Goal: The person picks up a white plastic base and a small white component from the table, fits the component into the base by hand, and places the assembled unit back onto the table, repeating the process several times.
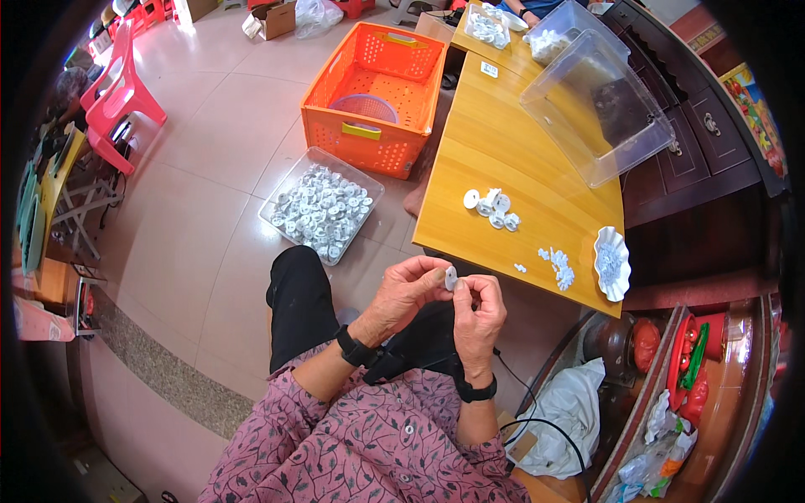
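Above my lap, my left hand pinches a small white round plastic part between thumb and fingers. My right hand is closed in a pinch at that part's lower edge; whatever lies in its fingertips is too small or hidden to make out. On the yellow wooden table sits a small group of similar white round parts. Closer to me are some tiny whitish pieces, and a white scalloped dish holds more of them. A clear tray on the floor is filled with white round parts.
An orange crate with a purple basket inside stands beyond the tray. A large clear bin lies at the table's right side, near a dark cabinet. Another person's hand shows at the far end. Pink chair at far left.
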Motion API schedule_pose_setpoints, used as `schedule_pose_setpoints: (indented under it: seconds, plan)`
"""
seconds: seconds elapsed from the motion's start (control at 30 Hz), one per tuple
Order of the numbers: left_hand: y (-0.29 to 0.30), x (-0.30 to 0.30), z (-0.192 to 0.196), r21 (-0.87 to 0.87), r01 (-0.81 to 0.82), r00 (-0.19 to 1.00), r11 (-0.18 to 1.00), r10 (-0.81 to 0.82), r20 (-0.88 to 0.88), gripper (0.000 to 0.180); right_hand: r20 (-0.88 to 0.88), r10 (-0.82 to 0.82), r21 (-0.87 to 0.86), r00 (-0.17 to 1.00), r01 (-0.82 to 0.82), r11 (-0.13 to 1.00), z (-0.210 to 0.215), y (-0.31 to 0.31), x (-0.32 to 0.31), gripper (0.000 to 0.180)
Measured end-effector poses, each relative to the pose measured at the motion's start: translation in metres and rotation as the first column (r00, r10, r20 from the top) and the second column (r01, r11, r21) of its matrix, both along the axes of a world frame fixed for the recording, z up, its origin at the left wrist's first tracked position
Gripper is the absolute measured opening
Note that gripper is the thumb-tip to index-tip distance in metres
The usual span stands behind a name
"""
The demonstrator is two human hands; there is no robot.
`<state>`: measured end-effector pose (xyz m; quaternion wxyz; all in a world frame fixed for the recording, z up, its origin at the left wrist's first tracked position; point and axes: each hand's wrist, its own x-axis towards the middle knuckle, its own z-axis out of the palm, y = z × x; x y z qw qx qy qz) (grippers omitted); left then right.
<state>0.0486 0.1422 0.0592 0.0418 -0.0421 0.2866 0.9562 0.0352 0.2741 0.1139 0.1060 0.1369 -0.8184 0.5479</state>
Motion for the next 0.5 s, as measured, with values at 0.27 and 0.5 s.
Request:
schedule_pose_setpoints:
  seconds: [0.27,0.5]
  plan:
    - [-0.001,0.002,-0.002,-0.005,-0.017,1.000,1.000,0.017,-0.002,0.021,-0.077,0.067,0.121,0.995,-0.058,0.991,0.001,-0.001,-0.001,0.006]
    - [-0.004,0.001,0.001,0.019,-0.006,1.000,1.000,0.006,0.003,0.022,0.238,0.070,-0.228,0.969,-0.015,0.974,-0.006,0.002,0.000,0.007]
